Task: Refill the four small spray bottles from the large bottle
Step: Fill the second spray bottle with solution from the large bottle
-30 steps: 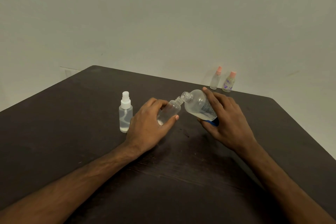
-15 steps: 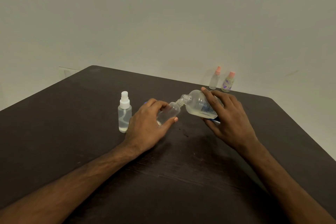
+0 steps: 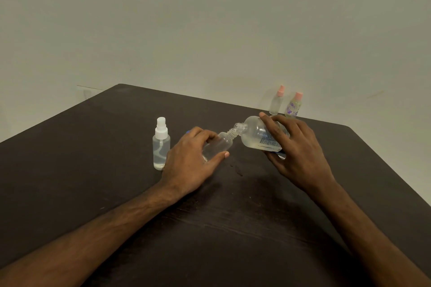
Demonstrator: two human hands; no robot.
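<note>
Dark brown table, pale wall behind.

Right hand wrapped round large bottle, near mid-table toward far edge. Held tipped on its side, open neck pointing left & slightly down, mouth touching mouth of small open bottle. Fingers over top of body, thumb underneath; firm grasp. Clear plastic, some clear liquid pooled along lower side. Label w/ blue & white print on body, text too small & blurred to read; no brand legible. Bit of blue showing under base of bottle by the thumb, can't tell what.

Left hand grasping small open bottle, fingers curled over it, thumb along near side. Bottle tilted, neck up & to the right, meeting large bottle's mouth. Threaded neck bare, no spray top on. Clear, liquid level hard to judge. Small blue bit peeking past index fingertip on far side, unclear what.

Just left of left hand: small spray bottle w/ white pump top, upright, clear, dip tube curling inside, liquid most of the way up. No label seen.

At far edge, toward far right corner: 2 more small bottles w/ pink tops, upright, side by side, nearly touching. Left one plain, frosted-clear. Right one greenish w/ purple printed pattern; no readable writing.

Few dark specks on table between the hands.
</note>
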